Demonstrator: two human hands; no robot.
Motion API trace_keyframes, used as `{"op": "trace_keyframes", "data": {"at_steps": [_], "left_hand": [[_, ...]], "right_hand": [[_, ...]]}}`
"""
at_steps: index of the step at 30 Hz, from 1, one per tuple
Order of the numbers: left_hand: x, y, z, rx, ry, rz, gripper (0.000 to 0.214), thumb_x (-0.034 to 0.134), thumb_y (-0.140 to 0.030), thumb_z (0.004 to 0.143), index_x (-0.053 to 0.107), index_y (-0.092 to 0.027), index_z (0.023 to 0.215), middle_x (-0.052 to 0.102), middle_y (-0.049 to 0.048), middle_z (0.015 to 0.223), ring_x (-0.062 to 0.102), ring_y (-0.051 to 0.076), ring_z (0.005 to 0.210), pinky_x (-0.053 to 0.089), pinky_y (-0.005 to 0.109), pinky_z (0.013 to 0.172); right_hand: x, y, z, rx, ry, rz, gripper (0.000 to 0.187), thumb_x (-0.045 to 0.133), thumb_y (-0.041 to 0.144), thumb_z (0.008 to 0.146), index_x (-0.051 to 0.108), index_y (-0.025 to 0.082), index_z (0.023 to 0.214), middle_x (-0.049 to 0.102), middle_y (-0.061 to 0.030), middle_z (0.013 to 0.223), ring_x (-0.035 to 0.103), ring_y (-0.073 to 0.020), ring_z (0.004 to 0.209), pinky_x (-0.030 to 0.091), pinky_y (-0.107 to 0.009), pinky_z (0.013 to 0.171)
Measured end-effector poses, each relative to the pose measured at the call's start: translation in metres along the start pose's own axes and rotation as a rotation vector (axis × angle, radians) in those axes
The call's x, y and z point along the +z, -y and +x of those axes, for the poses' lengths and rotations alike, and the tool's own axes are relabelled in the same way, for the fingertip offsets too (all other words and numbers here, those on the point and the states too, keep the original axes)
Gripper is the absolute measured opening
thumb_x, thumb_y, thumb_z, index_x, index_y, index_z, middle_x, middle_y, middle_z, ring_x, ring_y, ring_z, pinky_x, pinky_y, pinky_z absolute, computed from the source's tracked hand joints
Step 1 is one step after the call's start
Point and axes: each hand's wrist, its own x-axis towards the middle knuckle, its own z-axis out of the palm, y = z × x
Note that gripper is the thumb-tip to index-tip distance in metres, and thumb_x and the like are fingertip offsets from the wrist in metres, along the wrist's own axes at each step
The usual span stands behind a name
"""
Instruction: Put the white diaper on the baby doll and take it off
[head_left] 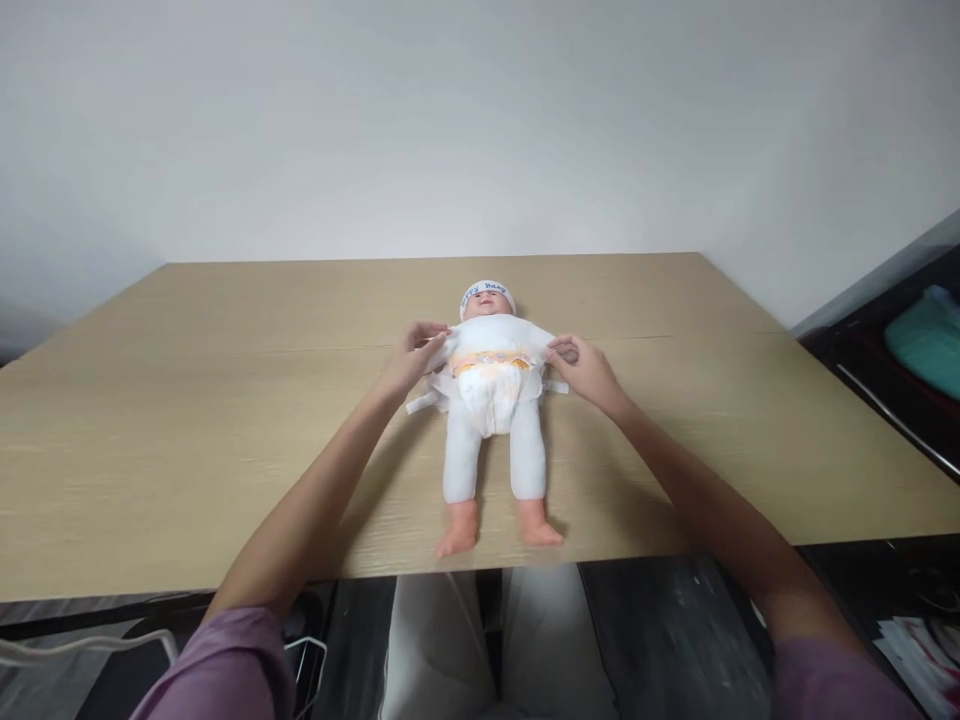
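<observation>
A baby doll (pixel 493 420) lies on its back on a light wooden table (pixel 187 420), head away from me, bare feet near the front edge. It wears a white outfit, a white cap and a diaper (pixel 489 378) with an orange band at the waist. My left hand (pixel 415 358) pinches the doll's side at the diaper's left edge. My right hand (pixel 581 367) grips the doll's other side at the diaper's right edge. White tabs stick out from under the doll on both sides.
A plain white wall stands behind the table. At the right is a dark shelf with a teal object (pixel 926 335). My light trousers (pixel 480 640) show below the table edge, and papers (pixel 922 650) lie on the floor at lower right.
</observation>
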Motion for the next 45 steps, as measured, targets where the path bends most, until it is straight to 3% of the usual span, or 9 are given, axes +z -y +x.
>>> {"op": "trace_keyframes", "data": {"at_steps": [3, 7, 13, 19, 26, 33, 40, 43, 45], "left_hand": [[0.014, -0.022, -0.017, 0.236, 0.009, 0.220, 0.035, 0.064, -0.052, 0.101, 0.067, -0.024, 0.123, 0.073, 0.0089, 0.140, 0.066, 0.027, 0.123, 0.051, 0.045, 0.110], [0.053, -0.046, -0.034, 0.476, 0.195, 0.533, 0.031, 0.058, -0.049, 0.107, 0.069, -0.026, 0.125, 0.073, 0.0088, 0.133, 0.059, 0.032, 0.128, 0.043, 0.052, 0.115], [0.090, -0.045, -0.023, 0.428, 0.194, 0.839, 0.042, 0.065, -0.062, 0.101, 0.075, -0.029, 0.126, 0.066, 0.0136, 0.131, 0.053, 0.042, 0.124, 0.042, 0.058, 0.102], [0.092, -0.040, -0.018, 0.455, 0.193, 0.909, 0.048, 0.074, -0.064, 0.092, 0.074, -0.030, 0.126, 0.064, 0.0145, 0.128, 0.052, 0.044, 0.121, 0.041, 0.058, 0.098], [0.094, -0.038, -0.020, 0.465, 0.189, 0.893, 0.049, 0.076, -0.063, 0.090, 0.074, -0.030, 0.126, 0.063, 0.0146, 0.129, 0.051, 0.044, 0.121, 0.041, 0.059, 0.100], [0.093, -0.038, -0.020, 0.459, 0.183, 0.878, 0.050, 0.077, -0.062, 0.089, 0.074, -0.030, 0.127, 0.064, 0.0135, 0.129, 0.052, 0.043, 0.120, 0.041, 0.058, 0.101], [0.095, -0.035, -0.021, 0.442, 0.162, 0.878, 0.046, 0.077, -0.054, 0.088, 0.073, -0.030, 0.127, 0.064, 0.0139, 0.131, 0.052, 0.043, 0.121, 0.041, 0.057, 0.098], [0.093, -0.034, -0.020, 0.411, 0.178, 0.844, 0.049, 0.080, -0.052, 0.085, 0.070, -0.029, 0.127, 0.065, 0.0141, 0.131, 0.053, 0.043, 0.122, 0.042, 0.056, 0.097], [0.088, -0.034, -0.017, 0.387, 0.215, 0.765, 0.059, 0.084, -0.053, 0.083, 0.067, -0.030, 0.134, 0.067, 0.0128, 0.132, 0.054, 0.043, 0.123, 0.042, 0.057, 0.100]], "right_hand": [[-0.003, -0.013, -0.028, -0.093, -0.053, -0.285, 0.026, 0.066, 0.049, 0.102, 0.069, 0.023, 0.102, 0.078, -0.0075, 0.093, 0.070, -0.0256, 0.085, 0.052, -0.039, 0.083], [-0.003, -0.034, -0.045, -0.100, -0.029, -0.489, 0.026, 0.066, 0.049, 0.101, 0.067, 0.024, 0.096, 0.074, -0.0078, 0.088, 0.068, -0.0286, 0.086, 0.047, -0.038, 0.076], [-0.001, -0.052, -0.041, -0.061, -0.041, -0.472, 0.027, 0.074, 0.050, 0.094, 0.064, 0.025, 0.097, 0.068, -0.0032, 0.081, 0.067, -0.0281, 0.084, 0.044, -0.035, 0.073], [0.002, -0.054, -0.041, 0.040, -0.060, -0.397, 0.031, 0.078, 0.051, 0.090, 0.061, 0.026, 0.099, 0.067, -0.0003, 0.079, 0.068, -0.0268, 0.080, 0.045, -0.036, 0.072], [-0.004, -0.046, -0.038, 0.130, 0.045, -0.313, 0.038, 0.079, 0.055, 0.087, 0.058, 0.026, 0.075, 0.067, -0.0012, 0.071, 0.062, -0.0228, 0.071, 0.041, -0.035, 0.068], [-0.014, -0.024, -0.022, 0.127, 0.190, 0.180, 0.053, 0.071, 0.076, 0.080, 0.057, 0.025, 0.072, 0.052, 0.0044, 0.066, 0.050, -0.0168, 0.065, 0.040, -0.031, 0.065], [0.029, 0.025, 0.014, 0.038, 0.338, 0.154, 0.038, 0.063, 0.055, 0.093, 0.053, 0.025, 0.072, 0.058, 0.0030, 0.069, 0.055, -0.0176, 0.069, 0.043, -0.031, 0.068], [0.044, 0.033, 0.013, 0.012, 0.265, 0.076, 0.029, 0.063, 0.049, 0.095, 0.058, 0.025, 0.080, 0.064, 0.0011, 0.074, 0.061, -0.0199, 0.073, 0.048, -0.033, 0.069], [0.047, 0.032, -0.001, -0.101, 0.133, 0.070, 0.026, 0.066, 0.050, 0.097, 0.064, 0.024, 0.093, 0.070, -0.0024, 0.088, 0.066, -0.0227, 0.082, 0.055, -0.036, 0.077]]}}
